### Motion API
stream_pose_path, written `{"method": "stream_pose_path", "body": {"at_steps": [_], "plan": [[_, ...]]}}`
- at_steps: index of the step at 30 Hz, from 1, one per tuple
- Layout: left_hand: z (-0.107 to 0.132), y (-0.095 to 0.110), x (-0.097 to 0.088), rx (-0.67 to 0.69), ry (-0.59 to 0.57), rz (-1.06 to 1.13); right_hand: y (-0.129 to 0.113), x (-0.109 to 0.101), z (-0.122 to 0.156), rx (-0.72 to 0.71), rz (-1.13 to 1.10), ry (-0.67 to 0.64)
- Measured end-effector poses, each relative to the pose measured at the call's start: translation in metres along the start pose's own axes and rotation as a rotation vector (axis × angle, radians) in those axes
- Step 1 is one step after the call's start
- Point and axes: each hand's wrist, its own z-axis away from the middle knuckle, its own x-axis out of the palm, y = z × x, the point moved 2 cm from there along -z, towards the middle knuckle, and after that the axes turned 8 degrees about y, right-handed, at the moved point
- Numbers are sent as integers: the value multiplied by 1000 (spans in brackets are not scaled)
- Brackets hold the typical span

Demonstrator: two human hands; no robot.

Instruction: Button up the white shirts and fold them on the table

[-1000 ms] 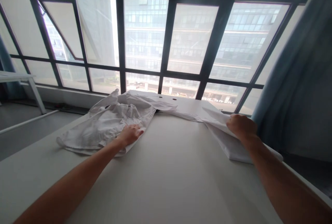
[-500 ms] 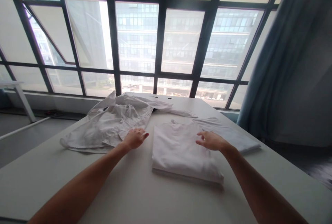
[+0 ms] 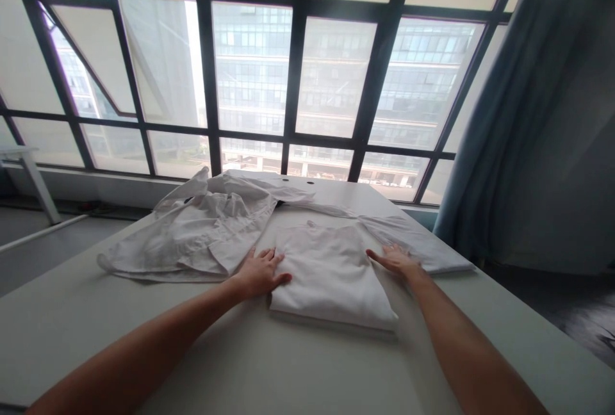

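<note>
A folded white T-shirt (image 3: 331, 280) lies flat in front of me on the white table (image 3: 269, 364). My left hand (image 3: 259, 272) rests at its left edge, fingers spread, the thumb on the cloth. At the opposite edge is my right hand (image 3: 394, 259), fingers stretched out and the thumb toward the shirt; whether it presses on the cloth I cannot tell. Beyond my left hand spreads a crumpled white garment (image 3: 206, 229). Another folded white garment (image 3: 413, 235) lies past my right hand, near the table's right edge.
Behind the table stands a wall of dark-framed windows (image 3: 296, 75), one pane tilted at the left. A blue-grey curtain (image 3: 500, 114) hangs at the right. Part of another white table (image 3: 38, 184) shows at the far left.
My left hand has moved right onto the folded shirt's left edge. My right hand has shifted from over the shirt to its right edge. The shirt sits slightly further left in view.
</note>
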Motion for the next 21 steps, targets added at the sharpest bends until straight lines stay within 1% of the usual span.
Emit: {"method": "stream_pose_path", "body": {"at_steps": [1,2,3,5,7,8,10,11,13,15,16,19,21], "plan": [[2,1,-1,-4,-18,-21,-7,0,4,47,36,-1],[4,2,-2,-11,-36,-44,-15,-1,9,59,42,11],[6,2,-4,-21,-49,-66,-27,-3,15,24,17,25],[9,-1,-8,-53,-52,-95,-53,-6,29,-141,-70,28],[13,-8,-11,-92,-35,-94,-79,-5,45,-291,-154,-49],[14,-12,-12,-114,-29,-85,-91,-3,52,-338,-190,-86],[14,-20,-12,-145,-19,-48,-107,3,63,-362,-257,-91],[14,-24,-12,-149,-8,-21,-113,6,66,-347,-295,-71],[11,-29,-11,-135,38,63,-118,13,70,-265,-355,3],[6,-32,-10,-105,110,176,-120,19,69,-190,-392,53],[3,-34,-9,-98,150,241,-121,22,68,-174,-408,63],[-7,-40,-6,-128,248,431,-122,26,62,-191,-473,41],[-13,-47,-2,-201,295,539,-122,26,58,-213,-527,28]]}}
